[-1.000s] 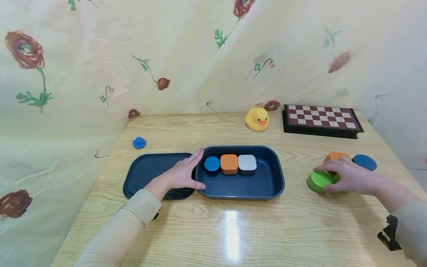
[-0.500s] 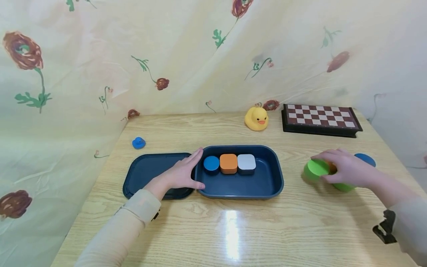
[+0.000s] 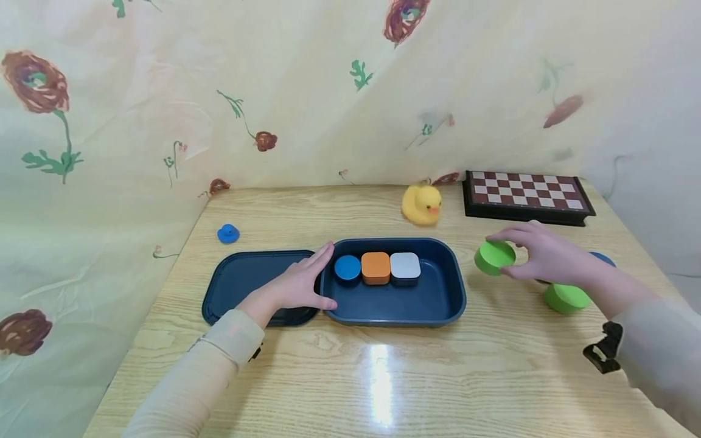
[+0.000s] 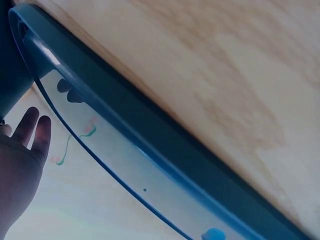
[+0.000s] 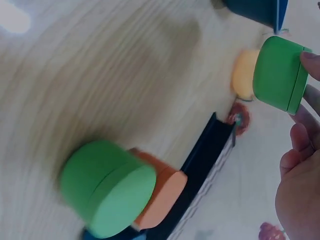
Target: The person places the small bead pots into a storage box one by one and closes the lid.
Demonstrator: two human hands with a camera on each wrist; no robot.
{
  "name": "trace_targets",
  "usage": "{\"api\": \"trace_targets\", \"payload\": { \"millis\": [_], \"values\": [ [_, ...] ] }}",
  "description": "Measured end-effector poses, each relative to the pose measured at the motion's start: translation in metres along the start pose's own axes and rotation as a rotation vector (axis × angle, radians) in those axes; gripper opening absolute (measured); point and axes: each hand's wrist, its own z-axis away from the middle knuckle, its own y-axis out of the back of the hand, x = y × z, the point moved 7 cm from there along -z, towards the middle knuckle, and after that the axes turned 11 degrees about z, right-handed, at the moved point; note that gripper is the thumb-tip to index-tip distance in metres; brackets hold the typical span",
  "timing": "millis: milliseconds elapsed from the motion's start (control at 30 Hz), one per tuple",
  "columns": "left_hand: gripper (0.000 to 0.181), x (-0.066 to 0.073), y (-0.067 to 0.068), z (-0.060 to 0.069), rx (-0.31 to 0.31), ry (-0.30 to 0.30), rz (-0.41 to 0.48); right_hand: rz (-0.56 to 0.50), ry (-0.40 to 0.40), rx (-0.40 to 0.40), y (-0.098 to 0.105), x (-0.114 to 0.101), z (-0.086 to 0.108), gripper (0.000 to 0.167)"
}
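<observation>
Right hand [image 3: 547,252], right of frame: pinches 1 round green container [image 3: 491,258]; slack hold might drop it. Left hand [image 3: 296,286], centre: spread wide at navy box [image 3: 394,309].

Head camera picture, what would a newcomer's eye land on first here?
Probably the bright green tub, held by the right hand just right of the dark blue box. Next, perhaps, the yellow duck at the back of the table, left of the checkered board. Inside the box, a blue tub, an orange tub and a white-topped tub stand in a row.
</observation>
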Motion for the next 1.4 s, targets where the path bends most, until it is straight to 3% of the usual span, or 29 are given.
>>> {"api": "trace_targets", "payload": {
  "millis": [300, 767, 1000, 1400],
  "values": [
    [0.111, 0.001, -0.001, 0.0, 0.007, -0.018, -0.006, -0.081, -0.001, -0.056, 0.001, -0.019, -0.02, 0.05],
    [0.111, -0.003, -0.003, -0.001, 0.005, -0.002, 0.002, -0.115, 0.017, -0.094, -0.01, -0.039, -0.041, 0.05],
    [0.11, -0.003, -0.002, -0.002, 0.009, 0.0, 0.001, -0.091, 0.066, -0.059, -0.016, -0.046, -0.048, 0.049],
    [0.109, -0.003, -0.001, -0.001, 0.015, -0.002, 0.003, -0.038, 0.068, -0.1, -0.027, -0.057, -0.062, 0.051]
  ]
}}
